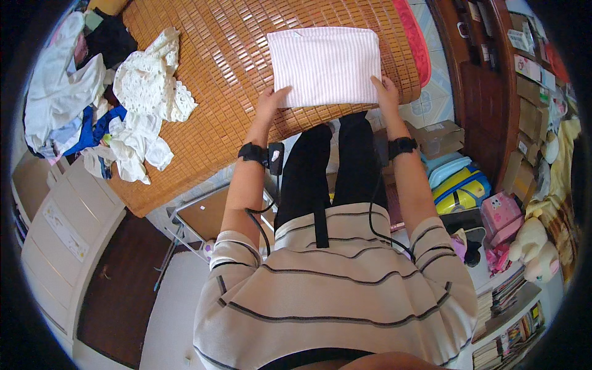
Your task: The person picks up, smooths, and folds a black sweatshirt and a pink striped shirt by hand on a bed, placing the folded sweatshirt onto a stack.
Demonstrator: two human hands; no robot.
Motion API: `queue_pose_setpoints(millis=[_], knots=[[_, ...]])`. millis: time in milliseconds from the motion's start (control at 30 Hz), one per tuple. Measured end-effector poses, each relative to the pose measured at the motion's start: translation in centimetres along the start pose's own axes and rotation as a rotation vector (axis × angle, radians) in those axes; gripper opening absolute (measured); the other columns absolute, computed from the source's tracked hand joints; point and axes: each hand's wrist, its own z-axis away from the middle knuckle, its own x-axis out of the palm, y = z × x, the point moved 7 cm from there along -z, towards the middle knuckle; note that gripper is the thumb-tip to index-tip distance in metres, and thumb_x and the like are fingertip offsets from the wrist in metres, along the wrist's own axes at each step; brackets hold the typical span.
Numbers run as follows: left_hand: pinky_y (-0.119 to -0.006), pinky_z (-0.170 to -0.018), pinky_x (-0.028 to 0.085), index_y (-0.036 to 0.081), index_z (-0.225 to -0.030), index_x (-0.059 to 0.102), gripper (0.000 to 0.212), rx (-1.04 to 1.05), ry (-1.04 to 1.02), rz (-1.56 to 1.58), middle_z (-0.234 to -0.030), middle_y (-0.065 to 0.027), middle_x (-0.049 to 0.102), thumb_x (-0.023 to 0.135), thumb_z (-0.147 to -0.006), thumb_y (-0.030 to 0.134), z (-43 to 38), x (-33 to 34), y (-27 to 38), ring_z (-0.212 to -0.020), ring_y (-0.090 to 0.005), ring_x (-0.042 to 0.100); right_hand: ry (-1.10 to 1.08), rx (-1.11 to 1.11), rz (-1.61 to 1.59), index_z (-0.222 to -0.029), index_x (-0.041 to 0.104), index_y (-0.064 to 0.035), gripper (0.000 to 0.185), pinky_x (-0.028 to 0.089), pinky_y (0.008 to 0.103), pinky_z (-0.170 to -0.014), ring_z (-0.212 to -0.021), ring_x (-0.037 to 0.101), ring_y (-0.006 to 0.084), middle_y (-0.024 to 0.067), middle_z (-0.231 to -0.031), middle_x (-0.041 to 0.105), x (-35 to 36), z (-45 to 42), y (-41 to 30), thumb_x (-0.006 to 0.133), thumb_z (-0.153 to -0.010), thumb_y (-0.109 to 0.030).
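Note:
A pink-and-white striped cloth (326, 67), folded into a flat rectangle, lies at the near edge of a bed covered with a bamboo tile mat (222, 69). My left hand (272, 102) holds its near left corner, thumb on top and the other fingers mostly hidden. On the opposite side, my right hand (386, 92) grips the near right corner the same way. A small pale tag shows at the cloth's far edge.
To the left on the mat are a white eyelet lace garment (148, 76) and a heap of mixed clothes (64, 92). A dark wooden cabinet (483, 92) stands at right, near cardboard boxes (437, 138) and a yellow-and-blue bag (462, 187). Black cables run along both my arms.

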Motion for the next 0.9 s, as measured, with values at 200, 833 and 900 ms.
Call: queue_pose_setpoints(millis=[200,833,900], knots=[[-0.024,-0.069,0.042,-0.004,-0.096,0.056,0.034,0.048,0.070,0.094,-0.089,-0.0078,0.060,0.064,-0.072,0.018,0.5,2.0,3.2,-0.076,-0.0138,0.055,0.002,-0.070,0.029,-0.090,0.056,0.0048,0.027,0.040,0.0218,-0.062,-0.070,0.053,0.0104,0.0059,-0.080,0.059,0.2,-2.6,-3.3,0.061,-0.075,-0.017],[-0.026,-0.067,0.044,-0.004,-0.099,0.052,0.026,0.176,0.002,-0.150,-0.089,-0.0078,0.059,0.056,-0.076,0.005,-3.9,-0.4,2.5,-0.074,-0.0127,0.054,-0.132,-0.111,0.187,-0.093,0.054,0.0036,0.036,0.043,0.0300,-0.068,-0.073,0.056,0.0199,0.0116,-0.084,0.060,1.2,-4.1,0.4,0.063,-0.071,-0.023],[-0.023,-0.060,0.044,-0.002,-0.099,0.053,0.026,0.296,0.019,-0.163,-0.084,-0.0071,0.060,0.058,-0.076,0.010,-4.0,-0.8,2.7,-0.068,-0.0111,0.055,-0.158,-0.111,0.151,-0.092,0.054,0.0038,0.036,0.043,0.0305,-0.067,-0.072,0.056,0.0210,0.0117,-0.083,0.060,1.3,-3.3,-0.5,0.064,-0.070,-0.023]])
